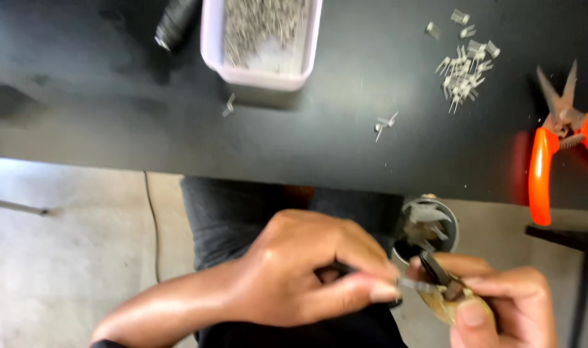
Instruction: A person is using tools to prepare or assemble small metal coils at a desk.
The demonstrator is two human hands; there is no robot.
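1. The left hand (294, 270) is low in the picture, over the person's lap. Its fingers are curled shut around a thin dark tool (345, 270), and the thumb presses along the tool's side.
2. The right hand (500, 303) is just beside it, at the bottom right. It is closed too, pinching a small yellowish piece (445, 303) with dark tweezers (435, 270).
3. The tip of the thin tool touches that small piece, so the two hands meet there. The picture is blurry here, and I cannot tell what the piece is.
4. A little round cup (429, 225) with pale scraps inside sits just behind the hands, below the tabletop edge.
5. The black tabletop (113, 116) fills the top of the picture.
6. A pale tray (261, 71) full of thin metal pins stands on it near the far edge.
7. A pile of small metal bits (464, 71) lies to the right of the tray.
8. Orange-handled snips (558, 135) lie open at the far right.
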